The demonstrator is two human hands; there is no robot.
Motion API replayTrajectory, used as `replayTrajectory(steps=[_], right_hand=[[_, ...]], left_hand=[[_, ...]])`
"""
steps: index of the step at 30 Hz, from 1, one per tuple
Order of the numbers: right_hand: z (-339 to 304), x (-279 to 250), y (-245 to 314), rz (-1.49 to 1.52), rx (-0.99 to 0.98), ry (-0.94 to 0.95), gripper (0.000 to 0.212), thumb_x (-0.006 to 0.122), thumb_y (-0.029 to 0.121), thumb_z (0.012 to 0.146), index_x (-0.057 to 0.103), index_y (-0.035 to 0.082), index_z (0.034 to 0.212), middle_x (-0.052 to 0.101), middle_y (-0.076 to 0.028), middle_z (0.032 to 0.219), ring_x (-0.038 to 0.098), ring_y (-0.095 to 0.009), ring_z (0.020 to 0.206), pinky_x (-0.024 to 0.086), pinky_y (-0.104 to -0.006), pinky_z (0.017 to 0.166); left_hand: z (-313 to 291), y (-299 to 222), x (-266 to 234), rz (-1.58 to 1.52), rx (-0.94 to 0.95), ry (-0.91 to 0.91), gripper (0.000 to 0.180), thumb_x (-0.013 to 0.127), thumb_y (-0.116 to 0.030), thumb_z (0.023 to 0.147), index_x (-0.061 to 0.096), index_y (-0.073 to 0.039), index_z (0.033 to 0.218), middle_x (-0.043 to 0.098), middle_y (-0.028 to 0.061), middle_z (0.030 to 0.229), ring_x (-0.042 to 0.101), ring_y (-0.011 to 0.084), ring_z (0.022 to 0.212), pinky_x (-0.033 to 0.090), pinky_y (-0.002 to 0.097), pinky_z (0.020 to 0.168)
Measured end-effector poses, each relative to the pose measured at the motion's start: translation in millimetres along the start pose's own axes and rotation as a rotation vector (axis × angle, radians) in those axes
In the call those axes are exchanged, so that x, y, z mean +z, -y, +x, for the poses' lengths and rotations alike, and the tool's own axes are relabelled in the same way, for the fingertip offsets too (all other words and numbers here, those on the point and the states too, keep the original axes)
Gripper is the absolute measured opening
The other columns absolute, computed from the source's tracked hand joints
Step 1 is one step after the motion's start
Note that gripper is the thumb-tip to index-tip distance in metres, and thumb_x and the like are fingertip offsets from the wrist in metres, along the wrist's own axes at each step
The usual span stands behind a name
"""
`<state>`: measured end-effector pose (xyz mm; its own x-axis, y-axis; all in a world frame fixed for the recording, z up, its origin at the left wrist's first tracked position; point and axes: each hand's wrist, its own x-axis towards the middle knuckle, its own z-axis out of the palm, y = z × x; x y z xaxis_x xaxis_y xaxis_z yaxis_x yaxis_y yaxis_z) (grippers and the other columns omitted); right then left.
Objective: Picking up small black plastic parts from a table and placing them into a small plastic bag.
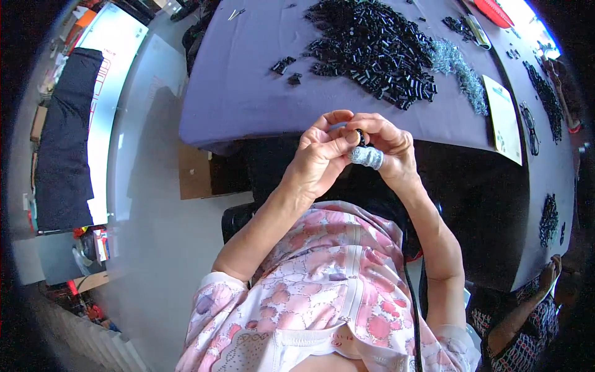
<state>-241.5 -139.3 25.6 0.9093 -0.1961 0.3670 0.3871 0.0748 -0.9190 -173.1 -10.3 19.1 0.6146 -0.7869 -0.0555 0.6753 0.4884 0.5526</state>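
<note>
My left hand (pixel 315 156) and my right hand (pixel 395 149) meet in front of me, just off the near edge of the table. Their fingertips are pinched together on a small black part (pixel 361 137), mostly covered by the fingers. A pale blue strip (pixel 338 126) shows between the left fingers; what it is I cannot tell. Below the black part, a grey, crinkled, sleeve-like wrap (pixel 367 157) sits at my right thumb. Beyond my hands, a big heap of small black cylindrical parts (pixel 396 68) lies on the table, beside a smaller heap of silvery, clear-looking small pieces (pixel 462 71).
A purple-grey cloth covers the table (pixel 235 93). Towards the right lie a white sheet (pixel 503 121), eyeglasses (pixel 530 127), a utility knife (pixel 478 32) and a red tray (pixel 494 12). Another person's hand (pixel 550 273) rests at the right edge. A cardboard box (pixel 195 173) stands below.
</note>
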Motion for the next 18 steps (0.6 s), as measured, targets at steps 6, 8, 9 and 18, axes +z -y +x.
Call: replayTrajectory(steps=[6,8,9,18], right_hand=[[2.5,-4.0,1.2,0.079,0.176,0.001,0.022,0.062,-0.006,0.072,0.059,-0.002,0.094,0.056,-0.004,0.097,0.05,-0.009,0.084,0.041,-0.0217,0.074],[4.7,-0.5,2.7,-0.051,0.168,-0.011,0.028,0.063,-0.006,0.071,0.058,0.0,0.098,0.053,-0.002,0.097,0.047,-0.007,0.08,0.04,-0.021,0.071],[3.4,-5.3,7.3,-0.237,0.107,0.057,0.032,0.062,-0.007,0.07,0.058,0.001,0.101,0.053,-0.002,0.096,0.047,-0.008,0.078,0.041,-0.0215,0.069],[15.9,-123.0,25.3,-0.974,0.171,-0.535,0.019,0.055,-0.003,0.071,0.065,0.006,0.084,0.064,-0.013,0.082,0.062,-0.023,0.073,0.049,-0.0308,0.065]], left_hand=[[3.6,5.6,-0.9,-0.044,-0.05,-0.105,0.028,0.059,0.0,0.078,0.049,-0.008,0.104,0.058,0.0069,0.091,0.058,0.0168,0.085,0.048,0.0305,0.076],[5.1,3.9,-3.0,-0.028,-0.038,-0.127,0.028,0.059,-0.001,0.079,0.049,-0.008,0.105,0.057,0.0067,0.091,0.058,0.017,0.085,0.047,0.0314,0.077],[5.5,3.9,-4.0,0.027,-0.041,-0.158,0.027,0.057,-0.001,0.08,0.049,-0.007,0.105,0.057,0.0074,0.092,0.057,0.0172,0.085,0.047,0.0309,0.078],[7.2,-12.1,-16.6,0.104,-0.102,-0.301,0.009,0.056,-0.007,0.083,0.058,-0.006,0.092,0.061,0.0062,0.079,0.055,0.0085,0.057,0.045,0.0206,0.049]])
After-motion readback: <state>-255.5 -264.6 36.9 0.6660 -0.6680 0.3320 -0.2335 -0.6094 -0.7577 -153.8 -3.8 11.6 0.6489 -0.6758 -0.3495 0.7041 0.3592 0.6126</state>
